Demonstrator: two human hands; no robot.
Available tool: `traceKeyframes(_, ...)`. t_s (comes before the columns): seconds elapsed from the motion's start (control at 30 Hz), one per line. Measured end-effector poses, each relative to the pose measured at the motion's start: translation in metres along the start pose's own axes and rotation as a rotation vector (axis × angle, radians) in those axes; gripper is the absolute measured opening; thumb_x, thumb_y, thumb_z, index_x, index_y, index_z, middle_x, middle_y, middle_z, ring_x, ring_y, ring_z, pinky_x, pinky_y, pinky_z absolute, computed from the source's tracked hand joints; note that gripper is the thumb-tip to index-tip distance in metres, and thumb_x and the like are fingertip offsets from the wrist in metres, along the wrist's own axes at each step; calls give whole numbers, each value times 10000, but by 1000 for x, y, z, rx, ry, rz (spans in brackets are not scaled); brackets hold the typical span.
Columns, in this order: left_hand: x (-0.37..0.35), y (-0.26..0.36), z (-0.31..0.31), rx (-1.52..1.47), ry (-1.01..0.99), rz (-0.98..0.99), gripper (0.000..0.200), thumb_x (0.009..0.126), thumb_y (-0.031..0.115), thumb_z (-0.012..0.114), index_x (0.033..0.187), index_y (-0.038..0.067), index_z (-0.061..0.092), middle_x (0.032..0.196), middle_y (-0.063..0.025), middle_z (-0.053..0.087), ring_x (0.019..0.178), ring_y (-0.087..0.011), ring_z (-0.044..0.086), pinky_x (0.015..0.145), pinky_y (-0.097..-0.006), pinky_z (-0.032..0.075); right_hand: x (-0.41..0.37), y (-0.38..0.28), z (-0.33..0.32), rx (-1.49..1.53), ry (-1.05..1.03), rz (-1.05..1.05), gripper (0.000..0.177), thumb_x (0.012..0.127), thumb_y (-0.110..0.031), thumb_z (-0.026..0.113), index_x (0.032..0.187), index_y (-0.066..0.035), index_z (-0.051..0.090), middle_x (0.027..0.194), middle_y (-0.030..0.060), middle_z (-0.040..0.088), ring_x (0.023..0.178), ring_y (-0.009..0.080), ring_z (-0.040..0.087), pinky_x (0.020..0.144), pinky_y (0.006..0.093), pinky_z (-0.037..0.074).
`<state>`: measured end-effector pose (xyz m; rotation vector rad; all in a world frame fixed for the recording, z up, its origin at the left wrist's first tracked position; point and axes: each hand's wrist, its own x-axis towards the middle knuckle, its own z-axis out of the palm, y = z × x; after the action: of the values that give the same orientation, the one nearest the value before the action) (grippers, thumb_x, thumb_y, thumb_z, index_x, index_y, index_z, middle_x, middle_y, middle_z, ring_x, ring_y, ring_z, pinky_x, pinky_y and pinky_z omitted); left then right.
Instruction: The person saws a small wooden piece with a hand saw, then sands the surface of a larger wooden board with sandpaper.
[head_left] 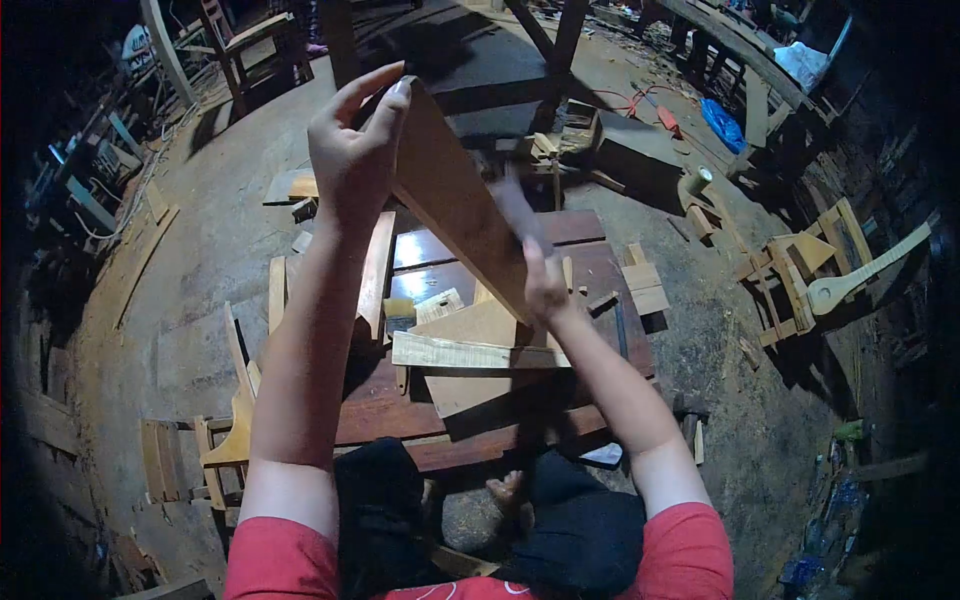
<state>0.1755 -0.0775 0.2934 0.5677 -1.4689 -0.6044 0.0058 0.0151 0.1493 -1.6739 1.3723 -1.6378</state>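
Note:
A long flat wooden board is held up at a slant above the low reddish-brown table. My left hand grips its raised upper end, with the thumb on the edge. At its lower right end my right hand is blurred by motion, close against the board; what its fingers do is smeared. Below the board, a pale curved wooden strip lies across the table over flat wooden pieces.
Wooden frames stand at the left and right. A wooden box, a tape roll and a blue bag are farther back. A workbench runs along the back right.

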Motion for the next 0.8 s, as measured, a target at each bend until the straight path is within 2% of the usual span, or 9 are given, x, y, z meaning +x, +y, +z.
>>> traceKeyframes(0.03,0,0,-2,39,19,16,237,757,162,577,937,12,607,868,-87,614,789,-113,563,715,-213,428,-12,29,-3,14,16,-81,415,874,-199,267,1177,63,376,1237,149,399,1159,261,359,962,290,253)
traceKeyframes(0.1,0,1,-6,17,11,-38,235,756,161,572,935,12,607,872,-89,614,797,-121,565,724,-218,426,-49,74,-24,-107,-58,239,417,874,-186,257,1194,62,358,1255,158,374,1188,255,319,984,291,215)
traceKeyframes(0.2,0,3,-2,-16,4,-77,232,754,159,567,932,16,609,879,-95,613,807,-134,567,736,-227,423,-41,72,-29,-124,-112,225,407,874,-169,252,1194,55,365,1249,169,378,1194,249,310,990,295,208)
traceKeyframes(0.3,0,2,3,12,10,-54,230,750,158,567,932,23,611,881,-100,614,810,-139,569,737,-230,424,8,-8,0,-89,22,-112,398,877,-197,261,1148,44,424,1182,196,438,1142,252,383,954,297,271)
traceKeyframes(0.4,0,1,3,32,17,-47,235,743,163,568,932,31,613,878,-108,615,803,-146,573,731,-233,428,18,-53,5,-222,-76,183,411,877,-228,272,1149,48,407,1178,209,432,1130,262,392,931,300,290)
traceKeyframes(0.43,-1,3,3,36,19,-57,235,742,160,567,931,28,613,876,-110,615,801,-149,575,731,-234,429,12,-30,8,-173,19,-165,352,881,-187,339,1147,31,416,924,195,511,858,314,487,769,369,371)
traceKeyframes(0.53,-2,4,0,70,52,-67,233,741,154,566,927,23,613,873,-113,615,801,-150,578,735,-236,432,-21,28,14,-86,157,-31,368,880,-173,303,1174,30,392,1097,197,475,1038,302,438,893,350,316)
traceKeyframes(0.7,-3,5,0,55,22,-69,226,785,153,545,969,34,603,872,-62,608,783,-87,545,710,-193,412,-48,60,-7,-129,97,194,393,877,-178,272,1185,43,373,1195,162,425,1159,252,350,962,305,245)
traceKeyframes(0.8,-4,8,7,121,54,-59,226,788,152,542,966,26,602,876,-61,607,785,-92,547,718,-197,412,0,-6,7,-134,73,-82,392,879,-196,290,1176,41,386,1180,169,433,1135,254,379,953,298,258)
